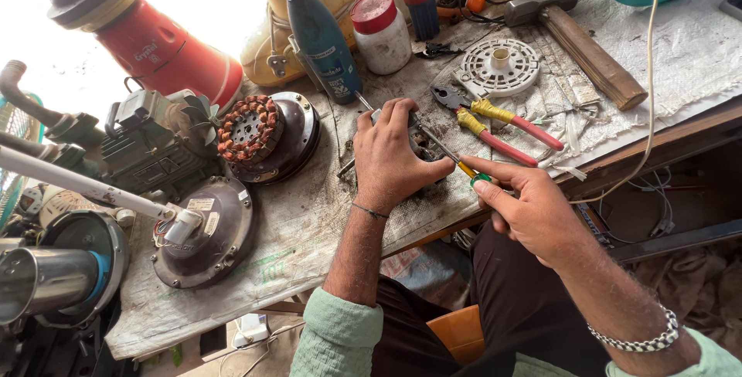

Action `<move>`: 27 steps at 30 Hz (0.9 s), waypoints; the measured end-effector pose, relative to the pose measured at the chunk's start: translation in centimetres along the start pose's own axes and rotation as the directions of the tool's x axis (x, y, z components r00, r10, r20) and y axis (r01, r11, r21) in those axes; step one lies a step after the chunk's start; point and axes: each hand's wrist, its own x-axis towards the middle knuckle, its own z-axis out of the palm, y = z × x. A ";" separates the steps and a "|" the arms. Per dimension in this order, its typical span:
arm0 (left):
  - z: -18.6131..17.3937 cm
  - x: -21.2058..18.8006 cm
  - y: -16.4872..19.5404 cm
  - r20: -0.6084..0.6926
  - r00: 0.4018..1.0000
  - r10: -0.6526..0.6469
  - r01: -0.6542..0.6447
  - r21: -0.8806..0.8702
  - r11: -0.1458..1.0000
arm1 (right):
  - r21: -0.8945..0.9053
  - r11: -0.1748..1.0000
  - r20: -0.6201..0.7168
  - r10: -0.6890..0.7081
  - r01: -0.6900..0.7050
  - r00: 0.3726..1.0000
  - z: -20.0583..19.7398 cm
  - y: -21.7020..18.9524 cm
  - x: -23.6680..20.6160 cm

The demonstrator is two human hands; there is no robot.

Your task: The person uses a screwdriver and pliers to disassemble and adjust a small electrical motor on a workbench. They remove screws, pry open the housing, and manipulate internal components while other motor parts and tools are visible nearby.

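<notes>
Strong daylight is admitted from the upper left — that corner is blown out to white, and the red cone-shaped housing (166, 49) is haloed by glare. Elsewhere the bench (309, 222) is evenly lit, shadows are kept soft, and slight wide-angle bending is seen at the edges.

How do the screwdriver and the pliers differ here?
The screwdriver is held in the right hand, its tip at the small part under the left hand; the pliers lie untouched on the bench cloth. The screwdriver's handle shows yellow and green; the pliers' handles are red with yellow tape. Both are hand tools.
</notes>
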 end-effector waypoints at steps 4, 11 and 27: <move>-0.2 0.0 0.2 0.030 0.999 -0.030 0.030 -0.015 0.999 | 0.181 0.979 0.034 0.085 -0.089 0.996 -0.5 0.1 0.3; -0.2 0.1 0.2 0.030 0.999 -0.028 0.029 -0.019 0.999 | 0.157 0.987 0.012 0.036 -0.037 0.999 -0.1 0.4 0.3; -0.2 0.1 0.2 0.013 1.000 -0.003 0.003 -0.006 1.000 | -0.139 0.990 -0.029 0.006 -0.010 1.000 0.2 -0.5 -0.3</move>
